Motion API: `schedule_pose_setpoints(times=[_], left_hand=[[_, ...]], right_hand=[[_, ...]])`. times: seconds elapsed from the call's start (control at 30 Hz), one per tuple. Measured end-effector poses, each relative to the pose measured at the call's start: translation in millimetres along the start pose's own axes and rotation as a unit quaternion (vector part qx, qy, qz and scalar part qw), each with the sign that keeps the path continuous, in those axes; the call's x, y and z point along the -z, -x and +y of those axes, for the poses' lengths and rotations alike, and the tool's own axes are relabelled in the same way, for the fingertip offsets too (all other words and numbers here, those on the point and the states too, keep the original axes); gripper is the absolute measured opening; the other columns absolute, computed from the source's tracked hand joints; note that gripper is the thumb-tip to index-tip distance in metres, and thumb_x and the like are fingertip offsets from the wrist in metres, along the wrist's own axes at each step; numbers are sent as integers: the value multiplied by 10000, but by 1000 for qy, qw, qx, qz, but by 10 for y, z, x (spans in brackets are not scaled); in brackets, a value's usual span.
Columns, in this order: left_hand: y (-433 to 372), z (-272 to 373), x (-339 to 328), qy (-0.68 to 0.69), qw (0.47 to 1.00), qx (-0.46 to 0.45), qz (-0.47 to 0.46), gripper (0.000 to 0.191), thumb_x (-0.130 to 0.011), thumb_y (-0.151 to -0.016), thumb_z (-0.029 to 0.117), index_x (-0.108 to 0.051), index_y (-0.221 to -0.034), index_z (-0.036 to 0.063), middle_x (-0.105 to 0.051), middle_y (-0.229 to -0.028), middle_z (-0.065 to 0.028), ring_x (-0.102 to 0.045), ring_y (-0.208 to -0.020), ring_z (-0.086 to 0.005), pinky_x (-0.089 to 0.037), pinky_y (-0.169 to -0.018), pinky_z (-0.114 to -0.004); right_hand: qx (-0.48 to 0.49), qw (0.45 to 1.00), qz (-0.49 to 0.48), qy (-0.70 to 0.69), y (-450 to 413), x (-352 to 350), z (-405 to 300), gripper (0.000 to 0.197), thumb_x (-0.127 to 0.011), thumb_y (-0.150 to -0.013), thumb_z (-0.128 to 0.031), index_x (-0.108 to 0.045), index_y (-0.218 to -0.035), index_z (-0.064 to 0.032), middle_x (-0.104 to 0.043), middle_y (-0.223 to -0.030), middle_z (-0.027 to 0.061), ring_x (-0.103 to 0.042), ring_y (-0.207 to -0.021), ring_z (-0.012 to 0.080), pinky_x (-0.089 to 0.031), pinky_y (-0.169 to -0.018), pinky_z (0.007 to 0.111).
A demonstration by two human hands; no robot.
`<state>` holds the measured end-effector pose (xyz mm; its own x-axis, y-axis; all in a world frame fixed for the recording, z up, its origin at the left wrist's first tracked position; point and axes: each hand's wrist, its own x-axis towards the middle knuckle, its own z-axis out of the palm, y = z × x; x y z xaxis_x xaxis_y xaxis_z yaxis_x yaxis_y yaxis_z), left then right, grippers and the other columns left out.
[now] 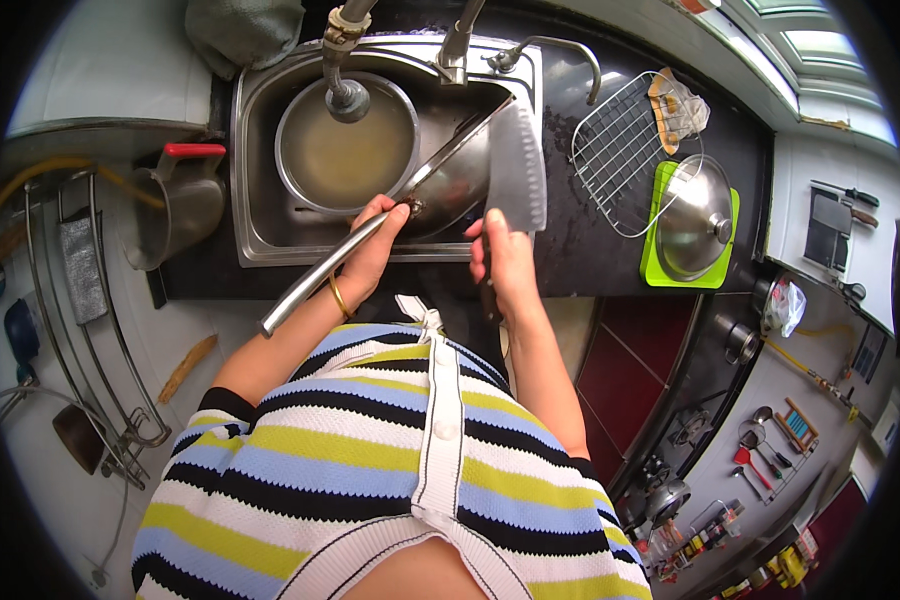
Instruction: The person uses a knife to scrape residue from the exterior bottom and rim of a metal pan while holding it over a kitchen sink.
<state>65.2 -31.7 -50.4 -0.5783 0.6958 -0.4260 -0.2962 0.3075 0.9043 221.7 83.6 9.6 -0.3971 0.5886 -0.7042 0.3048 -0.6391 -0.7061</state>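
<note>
My left hand [369,246] grips a metal wok [454,186] where its long tubular handle [300,294] joins the bowl. The wok is tipped on its side over the sink [259,238], its inside hidden from view. Dark residue marks the handle joint. In my right hand [511,262] is a cleaver [517,169], held by its dark handle with the broad blade pointing away from me. The blade overlaps the wok's far right side; whether they touch I cannot tell. A round metal basin [278,154] of cloudy yellowish liquid sits in the sink, left of the wok.
A faucet with a spray head [347,101] hangs over the basin. Right of the sink are a wire rack [615,142], a crumpled cloth [686,111] and a metal lid [690,225] on a green board [649,262]. A red-handled pitcher [184,202] stands at left.
</note>
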Motion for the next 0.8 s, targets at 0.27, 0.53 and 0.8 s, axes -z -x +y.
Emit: schedule_pose_setpoints(times=[0.27,0.53,0.8], left_hand=[[34,-14,2,-14,1000,-7,-11,247,-607,-917,280,-507,-823,74,-398,-749,49,-359,-745,-66,-344,-680,-243],[17,-63,20,42,999,0,5,253,-609,-917,284,-481,-839,79,-395,-765,56,-350,-760,-59,-334,-689,-228],[49,-56,68,47,999,17,13,249,-601,-915,291,-502,-835,77,-412,-784,48,-358,-786,-67,-345,-719,-238]], right_hand=[[20,1000,0,-1,-16,32,21,453,-415,-1022,-392,-589,-851,-11,-480,-540,6,-434,-427,92,-364,-431,261],[22,997,-17,68,32,-72,-27,465,-400,-1026,-396,-588,-844,-12,-485,-538,3,-439,-420,90,-357,-414,256],[-18,997,-41,59,214,-154,29,450,-419,-1001,-412,-581,-852,-19,-472,-538,16,-444,-422,110,-354,-423,270]])
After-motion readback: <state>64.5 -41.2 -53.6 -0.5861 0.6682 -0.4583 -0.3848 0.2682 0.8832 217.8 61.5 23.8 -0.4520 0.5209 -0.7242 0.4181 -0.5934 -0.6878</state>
